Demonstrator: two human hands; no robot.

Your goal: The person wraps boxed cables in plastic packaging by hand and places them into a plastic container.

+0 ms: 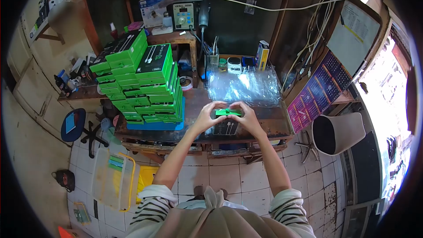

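The left hand (205,118) and right hand (250,120) hold a black and green box (226,128) near the front edge of the counter (271,118), right of a tall pile of boxes (150,89).

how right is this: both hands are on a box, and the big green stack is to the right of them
Not quite: the green stack is to the left of the hands, not the right, as the head view shows. The rest holds: left hand and right hand are both on a box.
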